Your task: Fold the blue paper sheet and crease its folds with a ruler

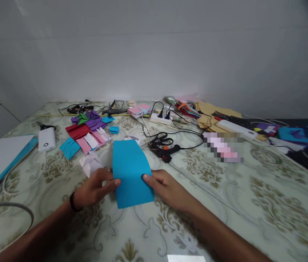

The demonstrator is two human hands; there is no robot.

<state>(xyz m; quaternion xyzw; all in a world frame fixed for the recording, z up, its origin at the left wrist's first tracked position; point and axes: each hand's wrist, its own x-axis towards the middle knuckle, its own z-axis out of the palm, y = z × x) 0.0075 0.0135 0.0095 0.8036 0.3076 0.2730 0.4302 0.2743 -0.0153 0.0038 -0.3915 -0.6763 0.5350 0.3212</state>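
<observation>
A rectangular sheet of blue paper (132,171) is held upright and slightly curved above the patterned tabletop. My left hand (96,189) pinches its left edge, thumb on the near face and fingers behind. On the opposite edge, my right hand (167,185) grips it the same way. Crumpled or folded white paper (90,163) lies just beyond my left hand. Past the sheet's right side are black-handled scissors (161,139) and a black glue gun (167,153). The blue sheet hides part of another white paper piece behind it.
Folded coloured papers (88,131) lie at the back left near a white power bank (47,139). A stack of large sheets (1,156) sits at far left. Cables run from a white power strip (161,118). Brown paper (211,114) lies at the back right. A wall stands behind.
</observation>
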